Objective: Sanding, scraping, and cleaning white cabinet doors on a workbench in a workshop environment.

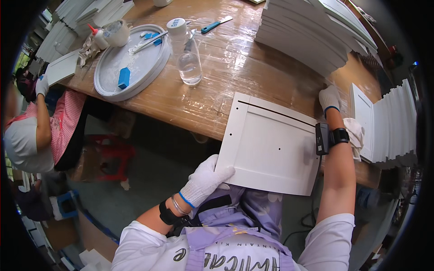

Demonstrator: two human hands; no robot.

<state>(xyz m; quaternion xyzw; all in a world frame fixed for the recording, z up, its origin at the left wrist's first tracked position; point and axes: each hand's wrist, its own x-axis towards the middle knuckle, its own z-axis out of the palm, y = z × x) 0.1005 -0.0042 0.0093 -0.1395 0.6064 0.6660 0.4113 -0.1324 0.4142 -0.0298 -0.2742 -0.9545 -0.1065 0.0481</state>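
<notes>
My left hand (205, 178), in a white knit glove with a blue cuff, grips the lower left corner of a white cabinet door panel (278, 147). The panel has a raised frame, a dark groove along its far edge and several small holes. It leans over the table's front edge above my lap. My right hand (330, 98), gloved alike, is beyond the panel's far right corner at the tabletop, its fingers curled. What those fingers hold, if anything, is too dark to make out. A white cloth (355, 133) lies beside my right forearm.
The table (226, 58) is covered in clear film. Tall stacks of white panels (303, 40) stand at the back and right (393, 122). A round tray (106, 74) with blue blocks, a clear bottle (189, 67) and a teal-handled knife (217, 25) are at left. A co-worker (58, 126) sits farther left.
</notes>
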